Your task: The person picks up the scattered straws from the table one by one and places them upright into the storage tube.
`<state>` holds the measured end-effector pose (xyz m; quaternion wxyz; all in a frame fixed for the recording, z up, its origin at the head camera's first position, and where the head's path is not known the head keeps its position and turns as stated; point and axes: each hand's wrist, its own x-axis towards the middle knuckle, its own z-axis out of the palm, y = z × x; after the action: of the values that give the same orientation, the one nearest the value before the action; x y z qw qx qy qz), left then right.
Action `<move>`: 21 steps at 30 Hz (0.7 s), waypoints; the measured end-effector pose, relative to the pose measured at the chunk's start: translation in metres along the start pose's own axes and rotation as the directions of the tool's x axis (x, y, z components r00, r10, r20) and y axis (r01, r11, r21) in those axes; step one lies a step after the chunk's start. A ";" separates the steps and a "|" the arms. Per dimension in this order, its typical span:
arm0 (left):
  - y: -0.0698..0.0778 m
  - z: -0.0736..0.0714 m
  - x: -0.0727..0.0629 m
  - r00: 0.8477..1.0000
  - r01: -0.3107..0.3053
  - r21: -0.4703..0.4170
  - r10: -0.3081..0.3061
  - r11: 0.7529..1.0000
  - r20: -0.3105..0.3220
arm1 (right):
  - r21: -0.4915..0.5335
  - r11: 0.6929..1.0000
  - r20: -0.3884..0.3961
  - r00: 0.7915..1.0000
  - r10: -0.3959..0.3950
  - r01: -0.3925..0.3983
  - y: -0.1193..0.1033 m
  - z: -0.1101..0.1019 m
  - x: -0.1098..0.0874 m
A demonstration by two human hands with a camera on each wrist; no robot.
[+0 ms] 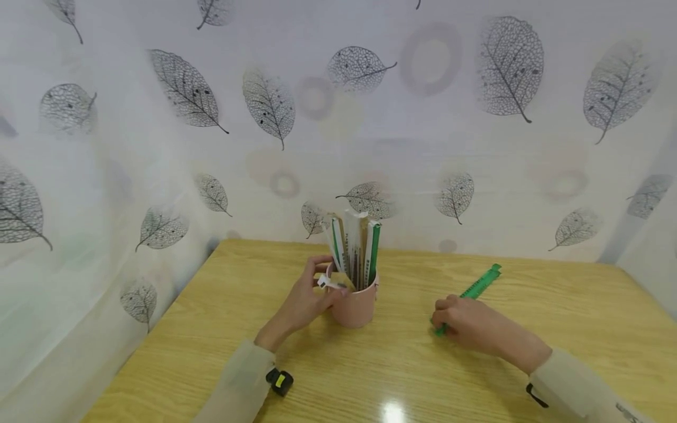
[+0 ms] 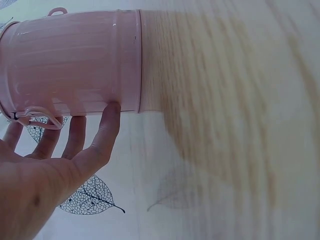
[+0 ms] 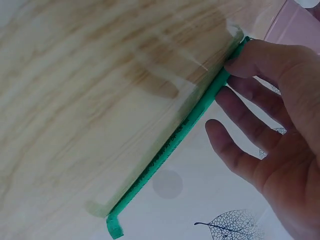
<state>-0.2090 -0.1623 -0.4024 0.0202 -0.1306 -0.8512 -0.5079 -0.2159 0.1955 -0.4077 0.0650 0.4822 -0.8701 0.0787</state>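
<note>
A pink pail-shaped cup stands upright on the table, holding several long, slim wrapped packets in white, brown and green. My left hand holds the cup at its left side, the thumb near the front rim. In the left wrist view, spread fingertips touch the cup's wall beside a small wire handle. My right hand pinches the near end of a slim green wrapped packet. That packet lies slanted, close to the tabletop, its far end bent in the right wrist view.
Beneath everything is a light wood-grain table. Behind it and on the left hangs a pale leaf-patterned cloth. A small white tag sits at the cup's rim by my left thumb.
</note>
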 end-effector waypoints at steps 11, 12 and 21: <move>-0.002 0.001 0.000 1.000 0.006 0.006 -0.006 1.000 0.002 | -0.053 0.998 -0.080 0.996 -0.042 0.038 0.000 0.002 -0.004; -0.002 0.001 0.000 1.000 0.005 0.007 -0.005 1.000 0.001 | -0.061 0.997 -0.101 0.993 -0.057 0.051 0.001 0.002 -0.004; 0.001 0.001 0.000 1.000 0.011 0.000 -0.011 1.000 0.001 | -0.132 0.981 -0.306 0.935 -0.180 0.146 0.006 -0.004 -0.008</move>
<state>-0.2087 -0.1611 -0.4019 0.0171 -0.1263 -0.8519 -0.5080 -0.2167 0.2058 -0.4052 0.2356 0.5297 -0.8083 0.1026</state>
